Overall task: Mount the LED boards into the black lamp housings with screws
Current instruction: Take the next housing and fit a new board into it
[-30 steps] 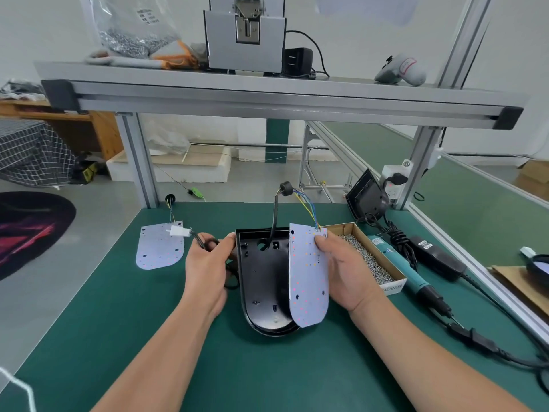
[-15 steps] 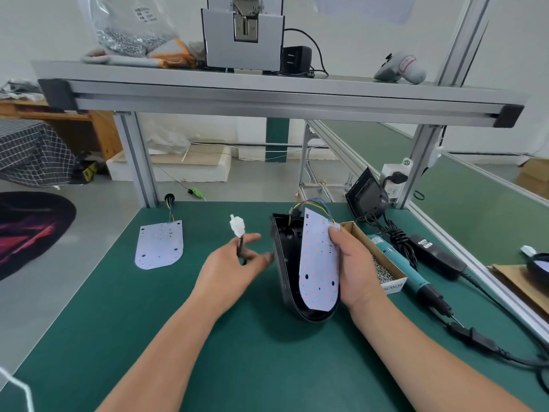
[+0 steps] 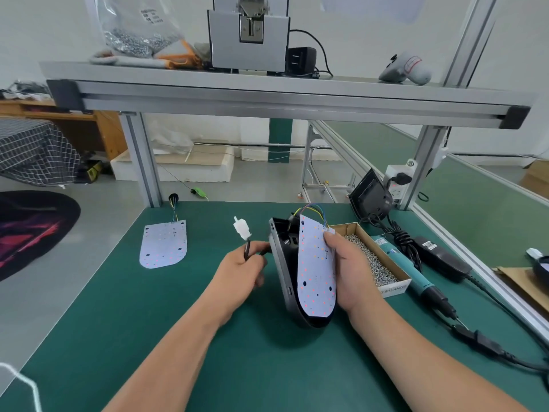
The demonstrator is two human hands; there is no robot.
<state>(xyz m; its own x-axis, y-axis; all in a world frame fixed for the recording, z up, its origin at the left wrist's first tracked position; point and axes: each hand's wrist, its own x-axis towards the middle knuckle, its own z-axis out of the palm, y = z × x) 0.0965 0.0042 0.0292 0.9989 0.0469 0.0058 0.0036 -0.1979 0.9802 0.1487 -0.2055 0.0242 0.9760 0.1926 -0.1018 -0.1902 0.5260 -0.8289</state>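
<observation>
A black lamp housing (image 3: 282, 263) stands tilted on its edge on the green mat, its open side facing right. My right hand (image 3: 352, 272) grips the housing together with a white LED board (image 3: 316, 269) held against its open side; coloured wires arc from the board's top into the housing. My left hand (image 3: 240, 272) pinches a black cable (image 3: 247, 251) that ends in a white connector (image 3: 241, 230) pointing up, just left of the housing. A second LED board (image 3: 164, 243) lies flat at the left of the mat.
An open cardboard box of screws (image 3: 372, 257) sits right of my right hand. A teal electric screwdriver (image 3: 416, 272) and its black power brick (image 3: 439, 257) lie further right. An aluminium frame post (image 3: 142, 165) stands at the mat's far left corner.
The housing went from lying flat to standing on its edge, with the board held against it. My left hand pulled the cable and connector through to the housing's left and lifted it.
</observation>
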